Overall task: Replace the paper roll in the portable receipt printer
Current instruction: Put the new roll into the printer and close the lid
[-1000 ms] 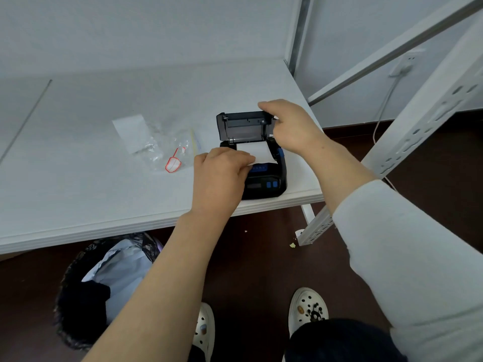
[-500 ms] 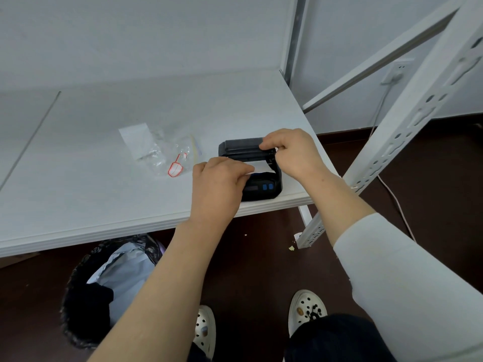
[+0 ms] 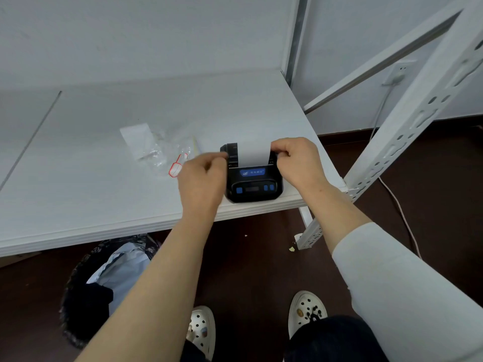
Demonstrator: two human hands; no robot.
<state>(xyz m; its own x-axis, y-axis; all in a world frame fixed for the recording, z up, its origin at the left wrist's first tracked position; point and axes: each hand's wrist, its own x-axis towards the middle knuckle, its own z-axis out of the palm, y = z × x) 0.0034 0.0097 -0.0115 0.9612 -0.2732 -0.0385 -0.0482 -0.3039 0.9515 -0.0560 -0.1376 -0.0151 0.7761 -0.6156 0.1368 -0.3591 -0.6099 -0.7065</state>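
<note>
Black little printer (image 3: 252,182) is sitting right at the front edge of the white worktop (image 3: 104,178), lid down, with a strip of white paper (image 3: 254,154) sticking up out of the slot. The left hand (image 3: 202,178) has its grip pinched shut at the paper's left edge and the right hand (image 3: 298,162) is pinched on the right edge, both touching the printer's top. Crumpled clear plastic wrapper (image 3: 162,152) with a red-outlined tag lies just left of it. Bin (image 3: 104,288) with trash sits on the floor under the worktop.
</note>
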